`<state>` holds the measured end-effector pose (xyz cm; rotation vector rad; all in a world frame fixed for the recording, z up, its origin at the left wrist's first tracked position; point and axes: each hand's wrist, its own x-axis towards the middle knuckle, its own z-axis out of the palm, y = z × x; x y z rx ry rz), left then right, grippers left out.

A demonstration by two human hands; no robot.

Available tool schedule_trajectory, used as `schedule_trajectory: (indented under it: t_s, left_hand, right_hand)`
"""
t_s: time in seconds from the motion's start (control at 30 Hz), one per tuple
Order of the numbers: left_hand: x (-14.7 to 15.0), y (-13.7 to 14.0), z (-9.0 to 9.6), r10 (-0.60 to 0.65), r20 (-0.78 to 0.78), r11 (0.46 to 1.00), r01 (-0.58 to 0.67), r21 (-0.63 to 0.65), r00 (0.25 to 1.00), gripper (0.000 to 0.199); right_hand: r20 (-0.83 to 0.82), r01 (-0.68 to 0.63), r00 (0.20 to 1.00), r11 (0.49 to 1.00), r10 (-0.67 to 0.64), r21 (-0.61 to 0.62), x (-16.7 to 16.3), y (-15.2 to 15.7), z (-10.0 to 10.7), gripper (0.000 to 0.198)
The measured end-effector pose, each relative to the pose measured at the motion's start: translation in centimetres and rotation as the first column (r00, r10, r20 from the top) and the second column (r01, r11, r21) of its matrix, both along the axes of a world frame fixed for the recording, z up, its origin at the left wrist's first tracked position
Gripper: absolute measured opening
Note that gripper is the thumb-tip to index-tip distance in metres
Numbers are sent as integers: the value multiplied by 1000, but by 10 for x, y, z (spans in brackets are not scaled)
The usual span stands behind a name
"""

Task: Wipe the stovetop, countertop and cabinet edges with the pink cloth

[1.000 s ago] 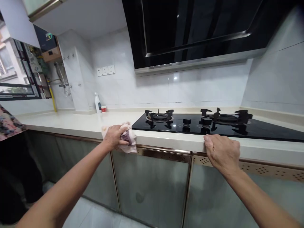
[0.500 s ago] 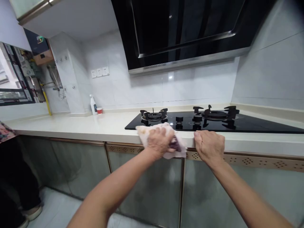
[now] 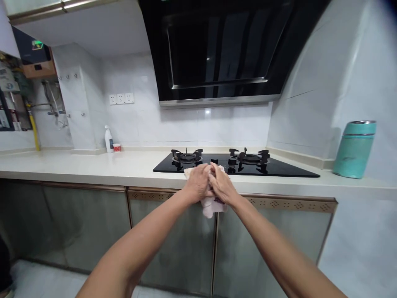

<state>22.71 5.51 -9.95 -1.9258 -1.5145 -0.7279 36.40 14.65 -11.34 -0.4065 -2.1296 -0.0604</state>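
Observation:
A pale pinkish cloth [image 3: 211,208] is bunched between my two hands at the front edge of the counter [image 3: 145,178], its lower end hanging past the edge. My left hand [image 3: 197,182] grips it from the left, fingers curled. From the right, my right hand [image 3: 222,184] has its fingers closed on the same cloth, its fingertips meeting those of the left. Just behind both hands lies the black gas stove [image 3: 279,169], with two burners and its knobs. Part of the cloth is hidden under my fingers.
A teal tumbler [image 3: 354,151] stands at the counter's right end. Far left along the wall are a white spray bottle [image 3: 108,140] and a small red cup [image 3: 117,147]. A black range hood [image 3: 217,54] overhangs the stove. A person's dark-clothed leg [image 3: 4,265] shows at lower left.
My right hand has come off the counter edge to the left and taken hold of the cloth beside my left hand. The cloth is now bunched. The view has turned right, bringing the tumbler in.

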Motion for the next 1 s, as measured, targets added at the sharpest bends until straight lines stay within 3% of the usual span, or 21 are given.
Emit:
schedule_trajectory:
  t_s: [0.1, 0.2, 0.37, 0.5, 0.6, 0.7, 0.77, 0.87, 1.0]
  left_hand:
    - [-33, -30, 0, 238, -25, 971, -238, 5, 971, 100]
    - [-70, -58, -7, 396, -91, 915, -401, -42, 914, 85]
    - [-101, -68, -27, 477, -97, 878, -472, 75, 873, 53]
    - [-102, -60, -34, 511, -67, 853, -495, 165, 857, 48]
    - [-105, -59, -33, 471, -76, 872, -452, 187, 879, 51]
    - [-109, -58, -33, 430, -60, 886, -408, 221, 901, 52]
    - [-111, -56, -36, 431, -50, 879, -406, 249, 901, 53]
    - [-113, -51, -40, 453, -39, 859, -424, 285, 891, 55]
    - [-113, -46, -44, 461, -29, 847, -430, 313, 887, 56]
  right_hand:
    - [225, 121, 964, 987, -143, 107, -14, -14, 1, 62]
    - [306, 232, 908, 951, -288, 205, -20, -25, 6, 67]
    - [310, 225, 905, 946, -291, 232, -45, -41, 18, 61]
    - [268, 123, 939, 937, -217, 327, -44, -24, 10, 54]
    - [191, 159, 954, 931, -230, 328, -6, 12, -6, 53]
    - [49, 330, 934, 906, -354, 263, 56, 60, -21, 49]
    - [-47, 476, 878, 859, -476, 188, 106, 95, -27, 47]
    - [-135, 631, 770, 775, -624, 20, 180, 144, -24, 46]
    - [-161, 692, 693, 711, -702, -122, 248, 182, -6, 57]
